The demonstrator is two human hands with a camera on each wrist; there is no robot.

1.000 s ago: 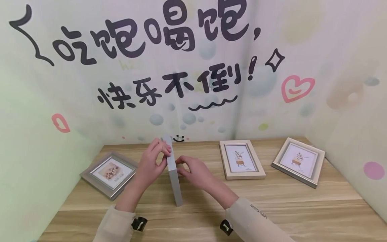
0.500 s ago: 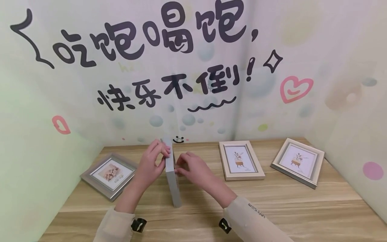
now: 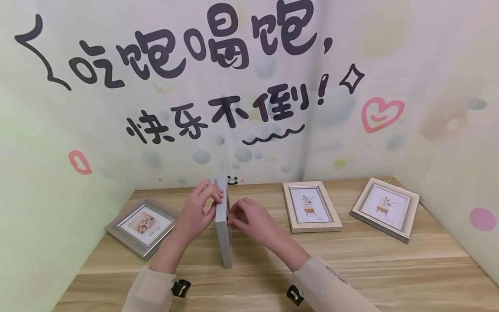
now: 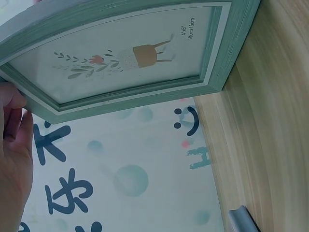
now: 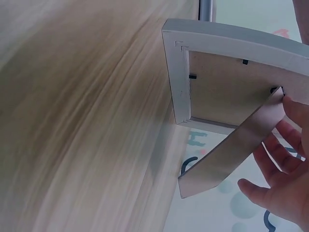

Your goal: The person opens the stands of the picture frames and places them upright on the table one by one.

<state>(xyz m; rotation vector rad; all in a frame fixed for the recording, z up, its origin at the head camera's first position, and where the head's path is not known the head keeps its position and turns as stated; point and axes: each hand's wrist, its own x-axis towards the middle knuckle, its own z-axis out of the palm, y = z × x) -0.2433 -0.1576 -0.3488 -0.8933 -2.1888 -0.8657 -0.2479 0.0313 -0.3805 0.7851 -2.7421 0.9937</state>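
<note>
A grey-green picture frame stands on its edge on the table, seen nearly edge-on in the head view. My left hand grips its upper edge between thumb and fingers. Its front, with a plant print, faces the left wrist camera. On the back, in the right wrist view, a flat stand leg sticks out at a slant from its hinge. My right hand is at this back side, fingertips touching the leg near the hinge, thumb held apart from it.
A taupe picture frame lies at the left on the wooden table. Two cream picture frames lie at the right, one nearer and one at the far right. A printed backdrop encloses the back and sides.
The held frame has turned a little and stands straighter, its back slightly more visible. My right fingers stay beside its back with small shifts. The other frames lie as before.
</note>
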